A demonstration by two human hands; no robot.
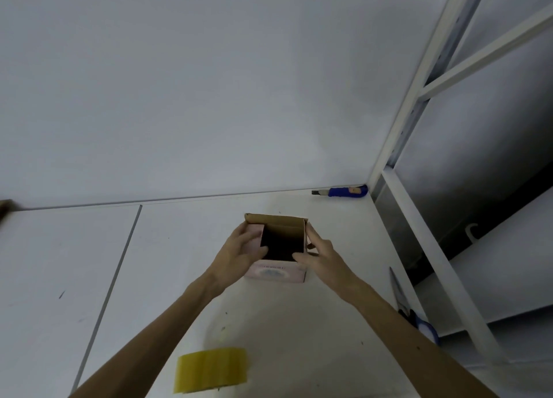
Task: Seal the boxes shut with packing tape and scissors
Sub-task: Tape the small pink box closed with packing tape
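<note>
A small cardboard box (276, 273) with pink printed sides stands on the white table, its top open and dark inside. My left hand (238, 252) presses the left flap inward at the box's top. My right hand (321, 255) grips the box's right side and front rim. A roll of yellow packing tape (211, 370) stands on edge near the table's front. Scissors (411, 308) with blue handles lie at the right edge of the table, blades pointing away from me.
A blue utility knife (344, 191) lies at the far right corner against the wall. A white metal shelf frame (419, 113) rises along the table's right side. A seam (119, 266) runs down the table on the left.
</note>
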